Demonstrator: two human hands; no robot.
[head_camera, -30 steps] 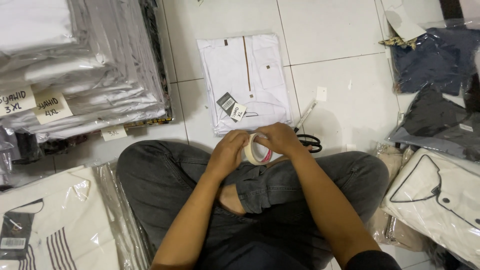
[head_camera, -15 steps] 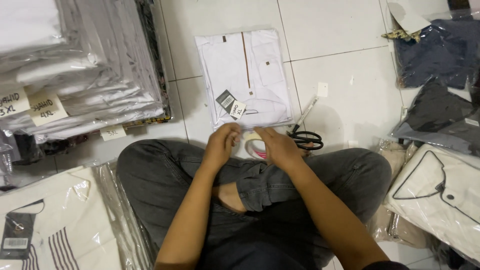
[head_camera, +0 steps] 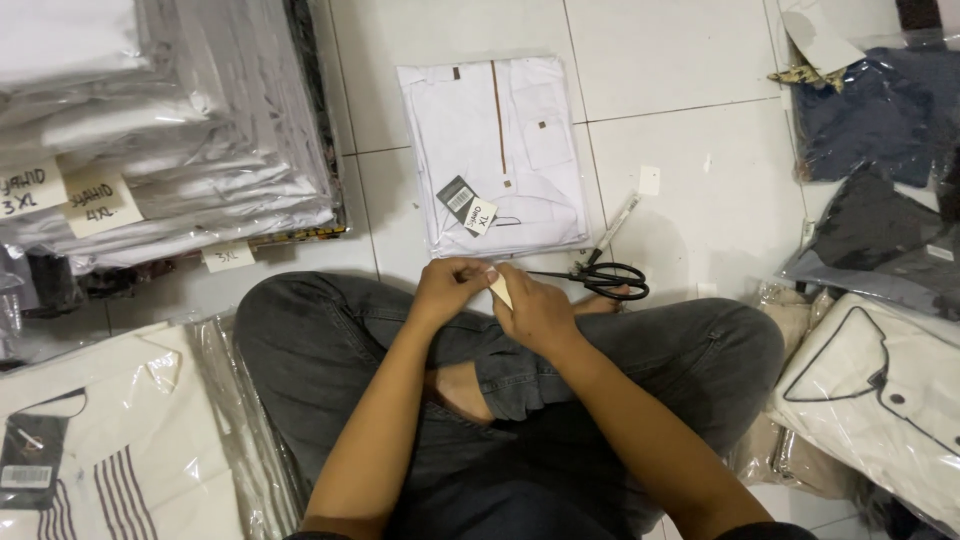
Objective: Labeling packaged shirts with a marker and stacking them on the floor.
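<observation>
The tape roll is gone from my hands; now my left hand [head_camera: 452,290] and right hand [head_camera: 535,310] pinch a pale strip of tape [head_camera: 500,290] between them, scissors [head_camera: 598,279] just beyond my right hand, ready for sticking.

Folded bagged shirt [head_camera: 495,150]: white w/ brown trim. Metal scissors [head_camera: 598,277]: black. Denim jeans [head_camera: 520,400]: dk grey. Tiled floor [head_camera: 690,170]: white. Striped bagged shirt [head_camera: 110,450]: cream, dk stripes.
</observation>
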